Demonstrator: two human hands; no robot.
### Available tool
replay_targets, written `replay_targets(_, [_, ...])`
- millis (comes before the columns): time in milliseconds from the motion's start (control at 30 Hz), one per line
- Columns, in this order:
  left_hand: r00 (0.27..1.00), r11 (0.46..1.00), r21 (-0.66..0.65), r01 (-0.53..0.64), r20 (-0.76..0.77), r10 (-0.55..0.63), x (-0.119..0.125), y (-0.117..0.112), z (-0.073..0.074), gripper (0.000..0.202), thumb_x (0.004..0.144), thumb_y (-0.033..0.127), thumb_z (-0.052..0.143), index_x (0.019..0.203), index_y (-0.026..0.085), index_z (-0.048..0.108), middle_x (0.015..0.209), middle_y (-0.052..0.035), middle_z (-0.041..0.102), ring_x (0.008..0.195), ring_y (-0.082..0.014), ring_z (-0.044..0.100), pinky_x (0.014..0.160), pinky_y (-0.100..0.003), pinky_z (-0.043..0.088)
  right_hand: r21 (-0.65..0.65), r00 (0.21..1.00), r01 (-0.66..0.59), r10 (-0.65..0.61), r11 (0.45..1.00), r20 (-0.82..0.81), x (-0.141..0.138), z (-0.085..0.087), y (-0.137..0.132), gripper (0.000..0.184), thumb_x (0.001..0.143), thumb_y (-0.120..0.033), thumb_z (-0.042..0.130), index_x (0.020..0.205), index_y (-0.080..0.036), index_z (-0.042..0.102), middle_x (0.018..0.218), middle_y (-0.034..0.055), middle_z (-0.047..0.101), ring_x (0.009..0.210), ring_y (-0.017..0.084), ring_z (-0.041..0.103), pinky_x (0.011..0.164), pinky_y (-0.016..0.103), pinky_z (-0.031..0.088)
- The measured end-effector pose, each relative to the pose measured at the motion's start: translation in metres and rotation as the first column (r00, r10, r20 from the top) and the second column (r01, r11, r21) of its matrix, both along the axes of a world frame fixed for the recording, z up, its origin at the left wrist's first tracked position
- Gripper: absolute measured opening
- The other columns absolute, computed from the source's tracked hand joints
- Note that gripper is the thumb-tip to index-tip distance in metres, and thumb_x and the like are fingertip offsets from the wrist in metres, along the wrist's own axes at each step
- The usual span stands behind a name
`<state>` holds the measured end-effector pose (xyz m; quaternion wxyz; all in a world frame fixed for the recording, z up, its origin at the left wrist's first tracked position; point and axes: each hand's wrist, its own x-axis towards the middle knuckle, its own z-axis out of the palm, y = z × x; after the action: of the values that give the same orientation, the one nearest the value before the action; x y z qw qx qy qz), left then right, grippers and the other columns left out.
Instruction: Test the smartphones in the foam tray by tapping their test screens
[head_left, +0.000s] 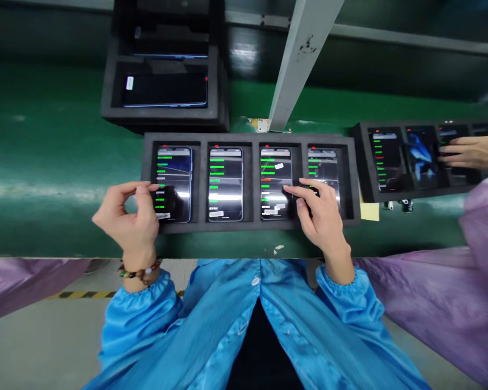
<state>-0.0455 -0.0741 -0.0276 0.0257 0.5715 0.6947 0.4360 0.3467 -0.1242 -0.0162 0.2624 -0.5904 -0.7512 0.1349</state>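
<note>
A dark foam tray (pixel 248 227) lies in front of me with several phones side by side in its slots. My left hand (pixel 132 214) is at the leftmost phone (pixel 174 184), its index finger reaching over the left edge of the lit screen, thumb close by. It holds nothing. My right hand (pixel 319 214), also holding nothing, has its index fingertip at the right side of the third phone (pixel 268 189). That hand partly covers the rightmost phone (pixel 323 160). Between my hands sits the second phone (pixel 226 184). The screens show lines of mostly green text; small white labels lie on several.
Behind on the left, a stack of foam trays (pixel 166 114) holds more phones. A grey metal post (pixel 296 65) rises behind my tray. At right, a co-worker's hand (pixel 472 151) reaches over another phone tray (pixel 368 162). A yellow paper (pixel 370 211) lies between the trays on the green bench (pixel 57 179).
</note>
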Motion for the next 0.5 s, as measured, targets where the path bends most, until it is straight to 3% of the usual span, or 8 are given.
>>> replay_targets(200, [0.999, 0.999, 0.028, 0.034, 0.007, -0.034, -0.003, 0.0009, -0.0037, 0.029, 0.101, 0.035, 0.064, 0.099, 0.012, 0.081, 0.092, -0.0111, 0.083, 0.091, -0.0247, 0.081, 0.094, -0.04, 0.061, -0.008, 1.0, 0.005, -0.005, 1.0, -0.015, 0.0004, 0.0012, -0.0005, 0.042, 0.111, -0.02, 0.048, 0.145, -0.031, 0.069, 0.143, 0.0107, 0.073, 0.145, 0.031, 0.064, 0.119, 0.058, 0.052])
replay_targets(333, [0.999, 0.999, -0.035, 0.03, -0.026, -0.031, -0.006, -0.0026, -0.0034, 0.033, 0.104, 0.039, 0.061, 0.102, 0.013, 0.08, 0.097, -0.0112, 0.083, 0.095, -0.0239, 0.079, 0.098, -0.041, 0.06, 0.0, 0.999, -0.036, 0.036, 0.999, -0.016, 0.0021, 0.0013, -0.0016, 0.042, 0.11, -0.018, 0.047, 0.143, -0.032, 0.071, 0.137, 0.0085, 0.076, 0.145, 0.03, 0.065, 0.119, 0.057, 0.051])
replay_targets(500, [0.975, 0.979, -0.05, 0.197, -0.096, -0.201, -0.0074, -0.0057, 0.0032, 0.032, 0.103, 0.039, 0.06, 0.099, 0.019, 0.084, 0.099, -0.0084, 0.084, 0.102, -0.0262, 0.072, 0.112, -0.048, 0.051, -0.025, 0.999, 0.018, -0.017, 1.0, 0.03, -0.0011, 0.0024, 0.0011, 0.044, 0.111, -0.02, 0.047, 0.148, -0.03, 0.068, 0.141, 0.0112, 0.073, 0.146, 0.032, 0.063, 0.119, 0.058, 0.051])
